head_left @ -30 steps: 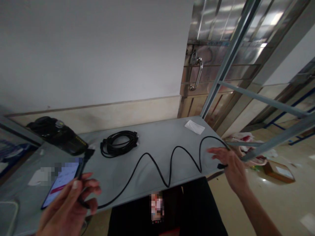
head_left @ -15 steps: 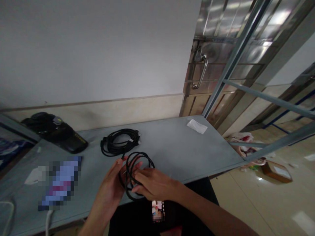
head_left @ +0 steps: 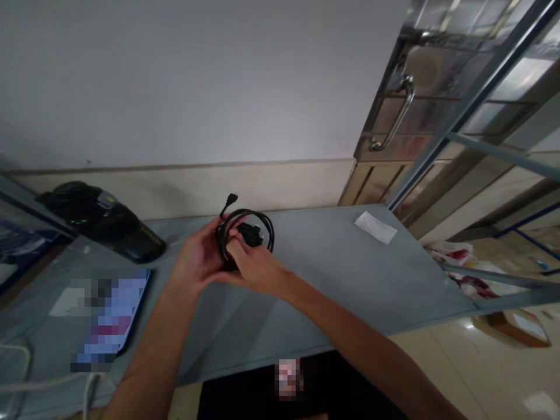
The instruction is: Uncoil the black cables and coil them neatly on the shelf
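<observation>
A black cable (head_left: 272, 230) is wound into a loose round coil and held up between my two hands. My left hand (head_left: 198, 254) is closed around the coil's left side, and a short end with a black plug (head_left: 231, 199) sticks up above its fingers. On the coil's lower part, my right hand (head_left: 258, 265) has its fingers bent in and gripping the loops. Behind the held coil a second bundle of black cable (head_left: 250, 234) lies on the grey table (head_left: 306, 280), mostly hidden by my hands.
A black handheld device (head_left: 105, 221) lies by the wall at the left. Nearer stands a blurred-screen phone (head_left: 114, 318) with white cables (head_left: 26, 356). A white paper slip (head_left: 375, 227) lies at the table's right end, beside a metal frame post (head_left: 437, 143). A cardboard box (head_left: 511, 328) sits on the floor.
Both hands have carried the coil forward, away from my body, to over the second bundle. The plug end now points up clear of my left hand. The view has shifted slightly left.
</observation>
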A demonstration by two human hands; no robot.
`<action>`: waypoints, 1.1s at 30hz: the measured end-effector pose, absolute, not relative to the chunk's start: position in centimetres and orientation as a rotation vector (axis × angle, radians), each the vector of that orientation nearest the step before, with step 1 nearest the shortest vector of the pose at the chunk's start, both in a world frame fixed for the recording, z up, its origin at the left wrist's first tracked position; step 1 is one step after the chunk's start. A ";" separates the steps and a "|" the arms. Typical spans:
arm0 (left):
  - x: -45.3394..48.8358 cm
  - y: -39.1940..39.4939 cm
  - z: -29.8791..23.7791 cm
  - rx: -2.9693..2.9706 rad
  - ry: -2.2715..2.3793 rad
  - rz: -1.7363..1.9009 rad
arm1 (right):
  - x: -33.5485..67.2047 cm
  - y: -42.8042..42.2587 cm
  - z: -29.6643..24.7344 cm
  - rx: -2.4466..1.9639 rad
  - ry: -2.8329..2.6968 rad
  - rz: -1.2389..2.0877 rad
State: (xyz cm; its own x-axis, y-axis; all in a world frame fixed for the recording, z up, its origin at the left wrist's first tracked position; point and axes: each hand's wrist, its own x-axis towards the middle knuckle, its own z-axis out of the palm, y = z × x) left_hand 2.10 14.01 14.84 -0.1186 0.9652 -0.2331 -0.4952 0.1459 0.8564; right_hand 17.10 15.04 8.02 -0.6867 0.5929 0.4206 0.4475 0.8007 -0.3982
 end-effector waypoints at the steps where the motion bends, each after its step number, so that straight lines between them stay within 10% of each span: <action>1: 1.8 14.7 14.7 0.574 1.019 1.380 | 17.0 15.6 7.8 -0.789 -2.450 0.285; 33: -3.8 16.7 6.1 1.269 1.967 1.516 | 19.6 18.4 3.5 -0.658 -2.546 0.170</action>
